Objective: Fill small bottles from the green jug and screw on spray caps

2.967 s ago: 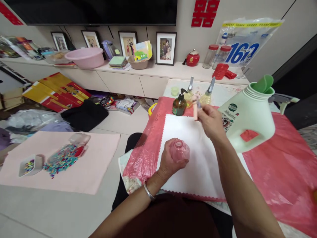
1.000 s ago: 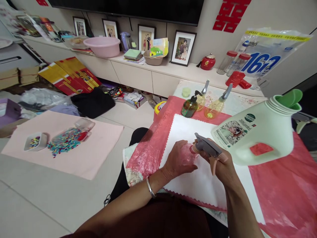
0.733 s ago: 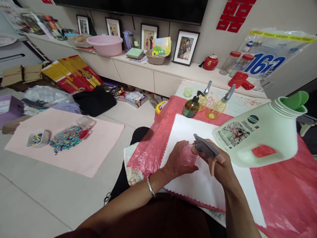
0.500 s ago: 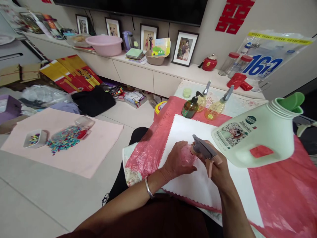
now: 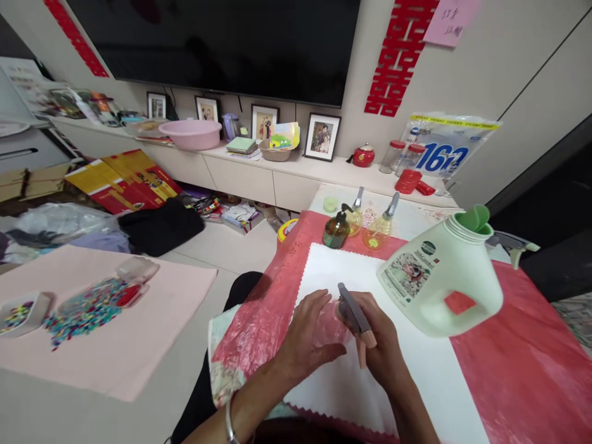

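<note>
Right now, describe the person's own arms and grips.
The left grip and right grip are gloveless, and the left forearm and right forearm are bare, no sleeve in view. A silvery bangle circles the left one; the right shows none.

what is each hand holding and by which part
The left hand cups the pink bottle around its body; the right hand holds the grey spray head along its side.

- White scallop-edged rectangular mat [image 5: 430, 382] on the red plastic cover [image 5: 522, 314].
- Pink translucent rounded spray bottle [image 5: 329, 325] over the mat, between left hand [image 5: 300, 336] and right hand [image 5: 377, 330].
- Pale-green plastic jug [image 5: 428, 308] to its right.
- Dark-green pump bottle [image 5: 336, 232] behind the mat, left of two clear yellowish bottles [image 5: 378, 231].
- Pale-pink flat sheet [image 5: 171, 308] left of the cover, small multicoloured beads [image 5: 87, 311] on it.
</note>
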Tool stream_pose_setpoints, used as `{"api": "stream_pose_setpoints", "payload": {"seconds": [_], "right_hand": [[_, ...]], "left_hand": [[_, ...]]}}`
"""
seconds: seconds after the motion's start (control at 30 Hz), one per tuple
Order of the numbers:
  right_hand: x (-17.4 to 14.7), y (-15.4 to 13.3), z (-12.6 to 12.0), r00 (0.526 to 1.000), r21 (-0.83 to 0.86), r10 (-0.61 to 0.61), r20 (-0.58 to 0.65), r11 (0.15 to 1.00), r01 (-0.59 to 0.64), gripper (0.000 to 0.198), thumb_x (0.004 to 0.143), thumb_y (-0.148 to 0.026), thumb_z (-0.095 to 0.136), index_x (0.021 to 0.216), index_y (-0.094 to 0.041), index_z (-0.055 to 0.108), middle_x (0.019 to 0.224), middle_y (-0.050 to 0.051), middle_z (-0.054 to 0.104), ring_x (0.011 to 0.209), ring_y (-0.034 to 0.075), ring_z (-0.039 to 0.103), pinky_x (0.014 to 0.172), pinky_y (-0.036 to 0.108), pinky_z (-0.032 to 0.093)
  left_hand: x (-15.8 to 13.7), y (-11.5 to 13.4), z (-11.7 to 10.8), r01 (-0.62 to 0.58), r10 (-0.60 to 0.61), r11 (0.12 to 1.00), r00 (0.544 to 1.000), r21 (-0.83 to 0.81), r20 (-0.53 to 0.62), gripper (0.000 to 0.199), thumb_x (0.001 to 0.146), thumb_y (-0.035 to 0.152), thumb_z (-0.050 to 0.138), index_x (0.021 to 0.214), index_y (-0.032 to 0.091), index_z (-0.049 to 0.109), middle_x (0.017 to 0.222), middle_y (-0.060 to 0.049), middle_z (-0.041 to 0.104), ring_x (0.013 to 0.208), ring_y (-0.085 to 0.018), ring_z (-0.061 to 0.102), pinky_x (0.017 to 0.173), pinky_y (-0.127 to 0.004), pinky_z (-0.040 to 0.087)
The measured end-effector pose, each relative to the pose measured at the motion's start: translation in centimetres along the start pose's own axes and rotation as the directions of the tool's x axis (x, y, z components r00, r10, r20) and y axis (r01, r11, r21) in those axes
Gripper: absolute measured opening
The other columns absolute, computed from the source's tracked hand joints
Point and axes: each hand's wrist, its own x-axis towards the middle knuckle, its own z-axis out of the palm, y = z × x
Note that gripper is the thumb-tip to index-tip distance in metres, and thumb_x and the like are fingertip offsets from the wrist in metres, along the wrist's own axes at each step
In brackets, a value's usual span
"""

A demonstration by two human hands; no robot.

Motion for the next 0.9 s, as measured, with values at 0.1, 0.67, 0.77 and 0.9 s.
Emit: {"api": "stream_pose_setpoints", "payload": {"seconds": [0.1,0.67,0.77,0.9], "right_hand": [[-0.1,0.0,0.2,1.0,0.025,-0.001,-0.013,1.0,0.001,0.024,0.104,-0.024,0.047,0.124,-0.023,0.061,0.114,0.004,0.055,0.101,0.016,0.053,0.082,0.027,0.046],[-0.4,0.4,2.0,0.97,0.02,-0.068,-0.231,0.997,0.075,0.021,0.106,-0.03,0.046,0.115,-0.022,0.062,0.111,0.004,0.056,0.098,0.015,0.054,0.079,0.025,0.047],[-0.6,0.5,2.5,0.959,0.005,-0.068,-0.276,0.997,0.072,0.023,0.107,-0.035,0.046,0.114,-0.02,0.062,0.106,0.005,0.055,0.096,0.016,0.054,0.078,0.025,0.047],[-1.0,0.4,3.2,0.947,0.017,-0.047,-0.318,0.998,0.055,0.021,0.106,-0.036,0.049,0.118,-0.023,0.061,0.101,0.003,0.054,0.091,0.014,0.054,0.074,0.023,0.047]], "left_hand": [[0.3,1.8,-0.8,-0.052,0.05,0.998,0.997,-0.046,-0.053,0.044,0.093,0.04,0.065,0.135,0.028,0.056,0.132,-0.011,0.062,0.125,-0.027,0.058,0.106,-0.046,0.048],[2.2,2.7,0.4,0.073,-0.118,0.959,0.981,-0.274,-0.154,0.022,0.093,0.041,0.063,0.102,0.025,0.074,0.096,-0.006,0.07,0.093,-0.023,0.066,0.084,-0.035,0.053],[2.2,3.0,0.5,0.086,-0.142,0.939,0.979,-0.332,-0.148,0.025,0.093,0.043,0.061,0.103,0.023,0.073,0.1,-0.007,0.07,0.097,-0.024,0.066,0.087,-0.037,0.053],[2.0,3.3,0.9,0.178,-0.244,0.847,0.967,-0.502,-0.069,0.031,0.092,0.047,0.061,0.11,0.023,0.07,0.111,-0.009,0.069,0.105,-0.025,0.066,0.094,-0.039,0.054]]}}
